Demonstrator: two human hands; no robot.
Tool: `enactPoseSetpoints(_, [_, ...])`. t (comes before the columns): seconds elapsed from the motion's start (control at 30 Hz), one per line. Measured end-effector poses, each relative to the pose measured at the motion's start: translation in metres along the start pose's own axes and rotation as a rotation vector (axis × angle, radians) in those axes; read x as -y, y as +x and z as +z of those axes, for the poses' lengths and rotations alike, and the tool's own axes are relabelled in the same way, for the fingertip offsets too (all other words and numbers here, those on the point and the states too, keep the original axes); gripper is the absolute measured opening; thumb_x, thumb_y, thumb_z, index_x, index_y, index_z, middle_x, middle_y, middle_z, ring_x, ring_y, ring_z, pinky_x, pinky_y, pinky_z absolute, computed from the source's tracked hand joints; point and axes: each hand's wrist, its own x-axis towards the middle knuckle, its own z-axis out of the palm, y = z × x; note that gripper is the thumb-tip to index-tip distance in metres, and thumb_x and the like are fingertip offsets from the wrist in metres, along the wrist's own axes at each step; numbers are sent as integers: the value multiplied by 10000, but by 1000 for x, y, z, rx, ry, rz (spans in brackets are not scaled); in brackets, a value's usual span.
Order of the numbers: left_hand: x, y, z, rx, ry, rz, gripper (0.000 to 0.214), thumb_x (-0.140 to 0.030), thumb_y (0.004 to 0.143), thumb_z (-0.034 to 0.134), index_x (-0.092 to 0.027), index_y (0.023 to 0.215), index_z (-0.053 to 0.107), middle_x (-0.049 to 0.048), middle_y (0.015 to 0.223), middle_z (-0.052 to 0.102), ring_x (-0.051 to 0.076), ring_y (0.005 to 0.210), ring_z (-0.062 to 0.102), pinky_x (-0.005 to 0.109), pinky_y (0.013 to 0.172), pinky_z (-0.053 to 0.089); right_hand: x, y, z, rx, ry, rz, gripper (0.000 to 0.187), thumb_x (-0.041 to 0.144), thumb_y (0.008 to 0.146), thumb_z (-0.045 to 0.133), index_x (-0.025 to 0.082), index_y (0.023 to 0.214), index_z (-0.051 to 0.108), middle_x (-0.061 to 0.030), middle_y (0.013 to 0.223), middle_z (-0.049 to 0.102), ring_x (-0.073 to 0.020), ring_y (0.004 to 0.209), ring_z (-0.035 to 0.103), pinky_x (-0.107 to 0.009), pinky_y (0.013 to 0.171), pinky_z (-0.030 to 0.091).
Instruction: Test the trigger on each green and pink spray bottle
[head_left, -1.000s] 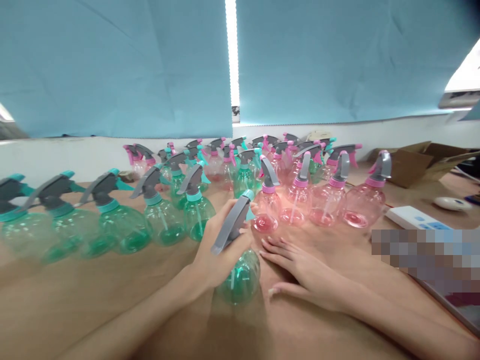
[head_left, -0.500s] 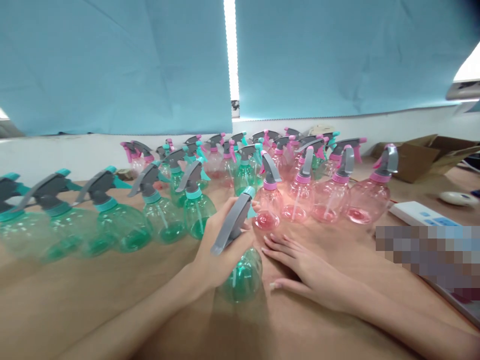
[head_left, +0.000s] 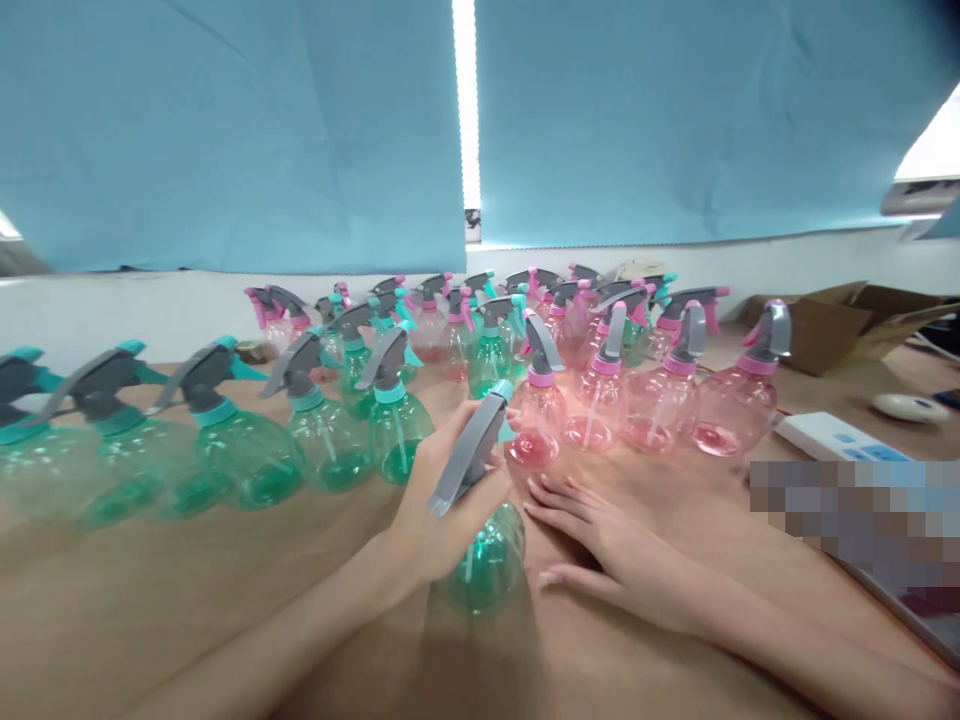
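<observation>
My left hand (head_left: 439, 490) is wrapped around the neck of a green spray bottle (head_left: 487, 570) with a grey and teal trigger head. The bottle stands upright in front of me, and part of its neck is hidden by my fingers. Flat on the table, just right of that bottle, rests my right hand (head_left: 604, 550), its fingers spread and holding nothing. Beyond the right fingertips stands a pink spray bottle (head_left: 536, 425) with a little pink liquid inside. Left of the held bottle, another green spray bottle (head_left: 401, 430) stands upright.
Several green bottles (head_left: 251, 450) form a row on the left; several pink ones (head_left: 652, 410) stand at centre right. More bottles crowd behind. On the right are a cardboard box (head_left: 832, 325), a white box with blue marks (head_left: 840, 440) and a white computer mouse (head_left: 909, 407).
The whole view has shifted down very slightly. Both hands and the held spray bottle keep their places relative to the table.
</observation>
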Motion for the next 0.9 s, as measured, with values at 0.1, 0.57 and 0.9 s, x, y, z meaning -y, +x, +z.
enactPoseSetpoints(0.1, [0, 1, 0, -10, 21, 9, 112, -185, 756, 485, -231, 834, 418, -60, 689, 397, 124, 578, 451, 278, 557, 351, 0, 0, 0, -5, 6, 2, 777, 686, 909, 437, 168, 1487, 387, -97, 1565, 311, -327, 1459, 234, -561, 1179, 216])
enactPoseSetpoints(0.57, [3, 1, -1, -13, 19, 10, 95, -192, 737, 496, -221, 777, 415, -37, 714, 434, 137, 636, 482, 280, 575, 360, 1, -1, 0, -38, 9, -3, 748, 666, 906, 472, 173, 1466, 430, -113, 1548, 354, -332, 1447, 268, -559, 1171, 236])
enactPoseSetpoints(0.9, [0, 2, -5, -15, 78, 41, 79, -173, 716, 508, -204, 698, 438, -39, 653, 449, 111, 554, 385, 278, 514, 297, 0, -1, 1, -48, 8, -11, 711, 637, 915, 488, 190, 1465, 436, -112, 1542, 372, -331, 1440, 286, -559, 1166, 247])
